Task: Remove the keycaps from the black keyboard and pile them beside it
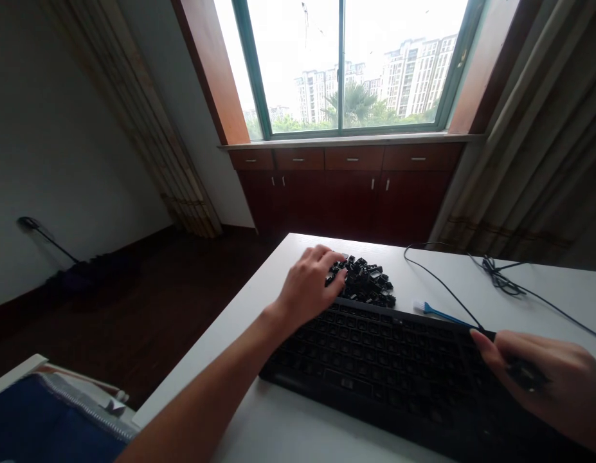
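My left hand (311, 281) reaches over the left side of a heap of loose black keycaps (368, 281), its thumb and fingers apart at the edge of the pile. In front of the heap lies a black keyboard (370, 347), its key positions bare of caps. Over the keyboard's right end, my right hand (551, 376) is curled closed, palm side partly in view. Small dark pieces that look like black keycaps (526, 373) show within its fingers; the exact pieces are hard to make out.
A blue brush (445, 314) with white bristles lies behind the keyboard. The keyboard's cable (442, 283) loops over the white table (249, 302) towards a bundled cord (503, 280) at the right. A chair with dark blue cloth (51, 418) stands at the lower left.
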Available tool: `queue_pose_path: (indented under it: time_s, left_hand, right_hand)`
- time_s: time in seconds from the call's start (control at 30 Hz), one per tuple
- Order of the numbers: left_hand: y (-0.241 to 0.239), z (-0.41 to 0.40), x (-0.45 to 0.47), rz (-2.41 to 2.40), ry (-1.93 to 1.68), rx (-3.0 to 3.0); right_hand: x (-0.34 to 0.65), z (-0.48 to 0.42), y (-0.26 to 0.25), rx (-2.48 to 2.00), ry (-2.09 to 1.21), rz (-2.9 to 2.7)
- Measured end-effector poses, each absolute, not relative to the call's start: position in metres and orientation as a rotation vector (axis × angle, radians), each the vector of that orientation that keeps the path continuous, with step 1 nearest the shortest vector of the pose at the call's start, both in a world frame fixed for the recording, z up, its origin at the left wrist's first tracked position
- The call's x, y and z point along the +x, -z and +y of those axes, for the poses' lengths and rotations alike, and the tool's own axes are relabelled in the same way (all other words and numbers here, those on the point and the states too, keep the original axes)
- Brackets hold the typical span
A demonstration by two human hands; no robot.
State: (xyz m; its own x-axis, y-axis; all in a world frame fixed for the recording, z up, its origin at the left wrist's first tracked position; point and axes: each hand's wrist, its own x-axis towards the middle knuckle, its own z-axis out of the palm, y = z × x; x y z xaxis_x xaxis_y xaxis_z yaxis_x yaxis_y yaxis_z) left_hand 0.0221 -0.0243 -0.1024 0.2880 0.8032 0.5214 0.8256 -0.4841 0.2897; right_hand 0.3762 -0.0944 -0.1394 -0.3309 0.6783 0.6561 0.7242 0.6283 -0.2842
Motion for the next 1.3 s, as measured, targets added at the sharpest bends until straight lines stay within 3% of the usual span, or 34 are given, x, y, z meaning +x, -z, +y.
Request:
queue_pose_path:
  time_s: [0.17, 0.37, 1.3]
  left_hand:
    - [0.111, 0.008, -0.031, -1.951, 0.701, -2.379]
    - [0.119, 0.012, -0.040, -2.027, 0.544, -2.501]
    - [0.114, 0.005, -0.026, -1.998, 0.588, -2.687]
  right_hand:
    - [0.376, -0.100, 0.141, -1.012, 0.201, -2.283]
    - [0.372, -0.100, 0.138, -0.991, 0.238, -2.304]
    - [0.374, -0.099, 0.144, -1.001, 0.165, -2.314]
